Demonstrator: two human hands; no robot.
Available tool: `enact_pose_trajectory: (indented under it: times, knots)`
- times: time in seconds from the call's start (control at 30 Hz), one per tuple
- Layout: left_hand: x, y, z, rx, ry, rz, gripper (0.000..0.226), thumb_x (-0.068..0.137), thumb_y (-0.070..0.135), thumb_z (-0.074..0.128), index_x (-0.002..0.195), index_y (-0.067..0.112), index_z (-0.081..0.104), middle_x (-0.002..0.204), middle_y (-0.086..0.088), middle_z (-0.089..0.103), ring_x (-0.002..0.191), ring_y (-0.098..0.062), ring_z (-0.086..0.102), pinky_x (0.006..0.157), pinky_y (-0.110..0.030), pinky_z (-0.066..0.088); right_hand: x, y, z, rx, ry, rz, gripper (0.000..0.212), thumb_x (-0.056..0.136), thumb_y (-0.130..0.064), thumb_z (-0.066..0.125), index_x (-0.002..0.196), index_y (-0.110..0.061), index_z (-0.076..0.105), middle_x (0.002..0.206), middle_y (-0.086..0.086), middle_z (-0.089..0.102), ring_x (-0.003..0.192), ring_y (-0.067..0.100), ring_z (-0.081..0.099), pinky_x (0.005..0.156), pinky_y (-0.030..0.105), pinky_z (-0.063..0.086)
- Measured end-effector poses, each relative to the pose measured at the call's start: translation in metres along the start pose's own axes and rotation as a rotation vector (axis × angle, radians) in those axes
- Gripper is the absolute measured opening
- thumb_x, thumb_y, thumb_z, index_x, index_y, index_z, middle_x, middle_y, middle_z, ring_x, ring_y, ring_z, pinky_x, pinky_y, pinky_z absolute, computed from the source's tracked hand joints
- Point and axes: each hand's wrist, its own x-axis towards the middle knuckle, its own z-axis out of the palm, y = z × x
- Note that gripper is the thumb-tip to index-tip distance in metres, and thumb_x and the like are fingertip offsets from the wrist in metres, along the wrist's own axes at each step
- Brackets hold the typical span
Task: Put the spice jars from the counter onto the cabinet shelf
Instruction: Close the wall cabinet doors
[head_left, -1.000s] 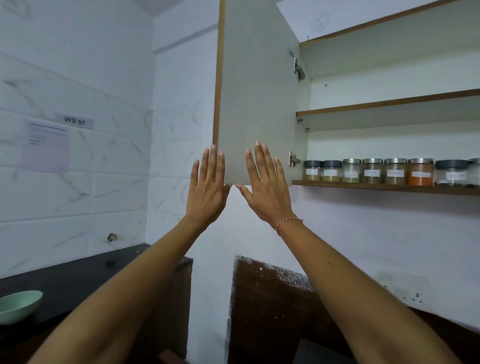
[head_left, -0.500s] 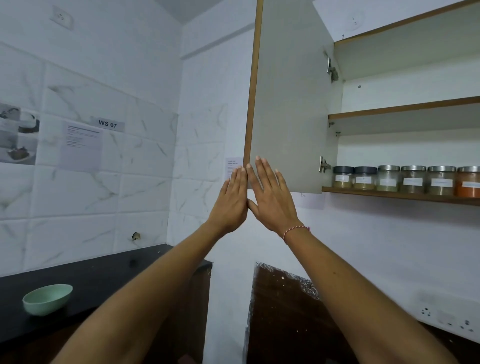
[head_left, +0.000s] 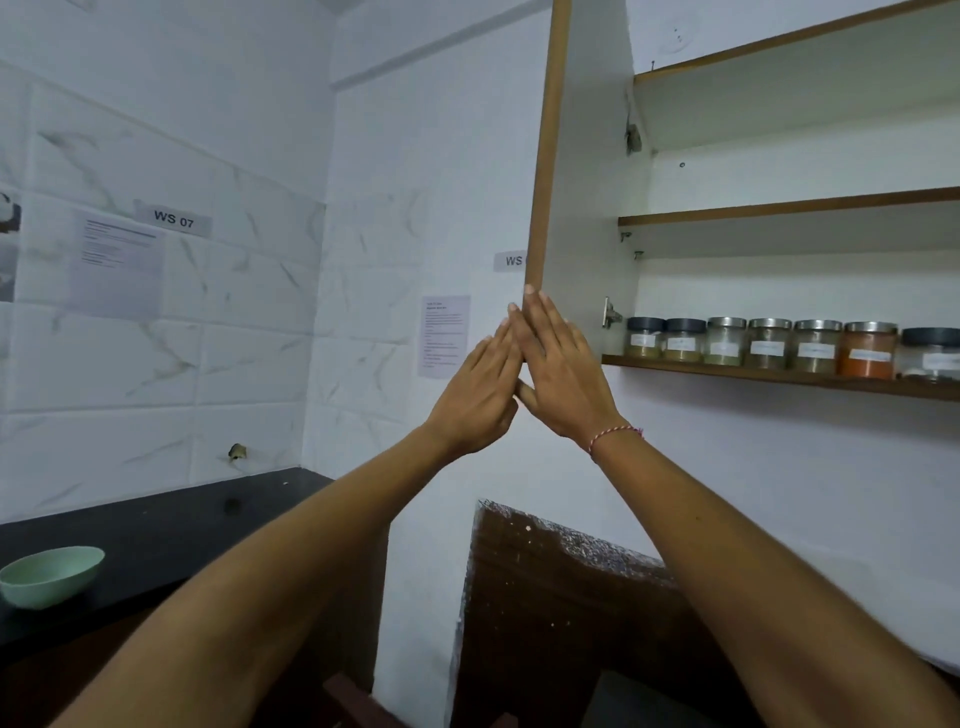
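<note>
Seven labelled glass spice jars (head_left: 769, 344) on wooden cabinet shelf (head_left: 779, 375). Left hand (head_left: 480, 387) and right hand (head_left: 563, 371) flat, empty, against white cabinet door (head_left: 582, 182). One green bowl (head_left: 49, 574) on black bench (head_left: 171, 525).

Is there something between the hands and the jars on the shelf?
Nothing visible blocks the way. The cabinet door stands open to the left of the jars, and both the left hand and right hand are raised at its lower edge.

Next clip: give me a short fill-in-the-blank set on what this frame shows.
1. The spice jars stand in a row on the ___ shelf.
2. The cabinet door is ___.
3. The left hand and right hand hold ___.
4. The green bowl sits on the ___ counter.

Missing: lowest; open; nothing; black
</note>
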Motion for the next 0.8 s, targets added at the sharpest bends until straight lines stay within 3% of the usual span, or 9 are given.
enact_pose_trajectory:
  times: [0.13, 0.23, 0.47, 0.7, 0.8]
  knots:
    - [0.017, 0.034, 0.009, 0.082, -0.040, 0.126, 0.074, 0.082, 0.007, 0.037, 0.147, 0.000, 0.001, 0.157, -0.018, -0.003, 0.147, -0.026, -0.004, 0.121, -0.036, 0.002, -0.023, 0.026, -0.022, -0.022, 0.064, 0.081, 0.060, 0.093, -0.016, 0.043, 0.146, 0.001, 0.019, 0.154, 0.023, 0.014, 0.144, 0.036, 0.012, 0.111, 0.038, 0.035]
    - [0.031, 0.060, 0.022, 0.076, -0.045, 0.179, 0.073, 0.083, 0.009, 0.034, 0.147, 0.001, 0.000, 0.157, -0.019, -0.003, 0.147, -0.027, -0.005, 0.121, -0.037, 0.002, -0.042, 0.049, -0.035, -0.073, 0.056, 0.100, 0.054, 0.093, -0.006, 0.035, 0.144, 0.005, 0.019, 0.153, 0.026, 0.016, 0.143, 0.039, 0.014, 0.103, 0.039, 0.045]
    - [0.069, 0.108, 0.060, 0.156, -0.016, 0.322, 0.067, 0.088, 0.015, 0.030, 0.147, 0.000, 0.001, 0.157, -0.018, 0.000, 0.143, -0.024, -0.013, 0.118, -0.033, -0.008, -0.087, 0.109, -0.059, -0.200, 0.038, 0.170, 0.059, 0.092, -0.013, 0.052, 0.143, 0.002, 0.026, 0.151, 0.024, 0.023, 0.140, 0.036, 0.024, 0.106, 0.046, 0.040]
    - [0.107, 0.156, 0.112, 0.190, -0.059, 0.379, 0.065, 0.091, 0.015, 0.024, 0.146, 0.003, -0.009, 0.157, -0.015, -0.010, 0.142, -0.024, -0.020, 0.116, -0.035, -0.012, -0.128, 0.176, -0.064, -0.282, -0.086, 0.252, 0.059, 0.096, -0.001, 0.041, 0.146, 0.003, 0.009, 0.155, 0.022, 0.000, 0.145, 0.034, 0.004, 0.100, 0.028, 0.044]
    - [0.123, 0.172, 0.139, 0.188, -0.066, 0.370, 0.067, 0.090, 0.011, 0.025, 0.147, 0.005, -0.010, 0.157, -0.012, -0.013, 0.139, -0.022, -0.025, 0.116, -0.035, -0.012, -0.145, 0.204, -0.062, -0.312, -0.125, 0.299, 0.062, 0.094, 0.004, 0.041, 0.147, 0.002, 0.009, 0.156, 0.018, -0.005, 0.146, 0.032, 0.002, 0.086, 0.023, 0.051]
